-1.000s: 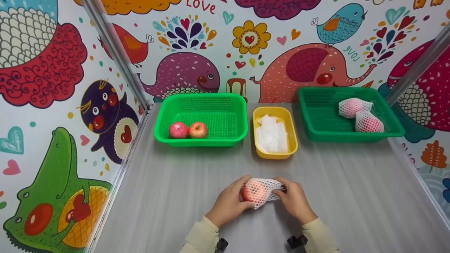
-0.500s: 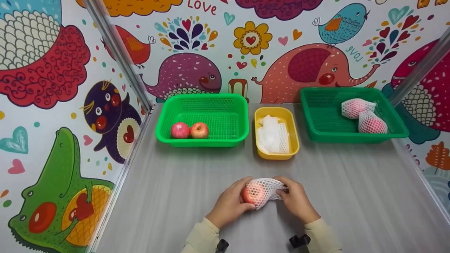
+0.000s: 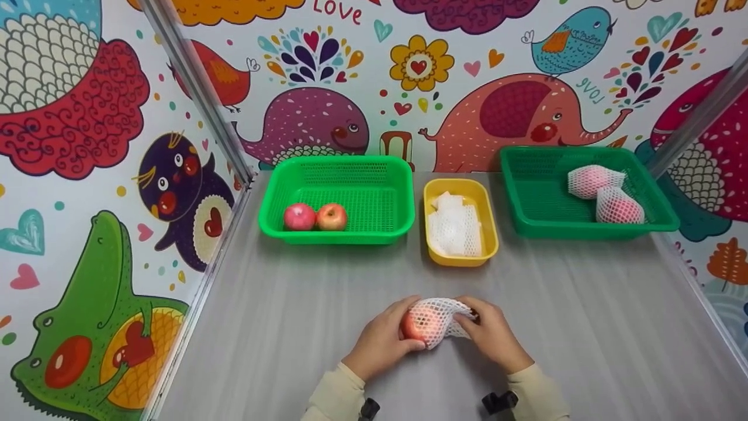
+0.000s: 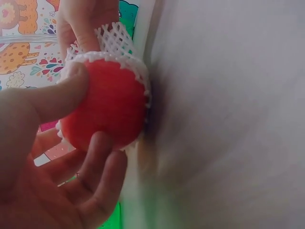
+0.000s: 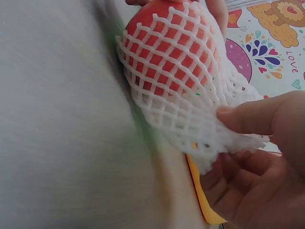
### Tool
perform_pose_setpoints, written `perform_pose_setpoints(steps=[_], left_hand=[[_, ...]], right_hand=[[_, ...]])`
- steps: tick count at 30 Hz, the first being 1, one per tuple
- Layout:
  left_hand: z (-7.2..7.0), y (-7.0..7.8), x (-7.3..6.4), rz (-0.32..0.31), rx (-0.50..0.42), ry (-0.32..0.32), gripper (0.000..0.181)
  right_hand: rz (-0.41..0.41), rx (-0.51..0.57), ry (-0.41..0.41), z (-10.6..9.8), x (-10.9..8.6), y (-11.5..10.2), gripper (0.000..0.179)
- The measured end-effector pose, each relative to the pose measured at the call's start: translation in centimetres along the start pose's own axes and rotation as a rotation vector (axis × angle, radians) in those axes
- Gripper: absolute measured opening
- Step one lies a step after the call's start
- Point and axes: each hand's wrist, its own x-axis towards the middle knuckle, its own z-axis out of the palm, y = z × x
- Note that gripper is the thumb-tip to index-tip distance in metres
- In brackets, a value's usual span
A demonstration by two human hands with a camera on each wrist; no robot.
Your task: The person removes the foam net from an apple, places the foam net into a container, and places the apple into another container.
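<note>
A red apple (image 4: 107, 102) sits partly inside a white foam net sleeve (image 5: 171, 95), close over the grey table. My left hand (image 3: 383, 336) grips the apple from its left side, thumb and fingers curled round the bare end that pokes out of the net. On the other side my right hand (image 3: 495, 333) pinches the loose, narrowed end of the net between thumb and fingers. The net's open edge rings the apple near the left thumb in the left wrist view.
Behind stands a light green basket (image 3: 336, 238) with two bare apples (image 3: 315, 217). A yellow tub (image 3: 460, 261) holds more white foam nets (image 3: 453, 227). The dark green basket (image 3: 590, 229) at the right has two netted apples (image 3: 608, 193). Patterned walls enclose the grey table (image 3: 280, 327).
The right thumb and fingers have shifted slightly on the net's loose end. The left hand keeps its grip on the apple, and the head view has shifted slightly.
</note>
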Motion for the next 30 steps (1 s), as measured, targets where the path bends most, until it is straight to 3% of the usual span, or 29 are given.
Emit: perform_pose_setpoints(steps=[6,14,22,30], left_hand=[[-0.1,0.6,0.4,0.005,0.056,-0.012,0.100],[-0.1,0.5,-0.1,-0.005,0.063,0.016,0.099],[0.2,0.2,-0.2,0.019,0.031,0.014,0.106],[0.0,-0.1,-0.2,0.050,0.056,-0.012,0.080]], right_hand=[[-0.004,-0.003,0.074,-0.6,0.1,0.3,0.028],[-0.024,-0.027,0.135,-1.1,-0.2,0.6,0.030],[-0.031,0.050,0.134,-3.7,0.5,0.3,0.045],[-0.090,0.131,0.301,-7.1,3.3,-0.5,0.040]])
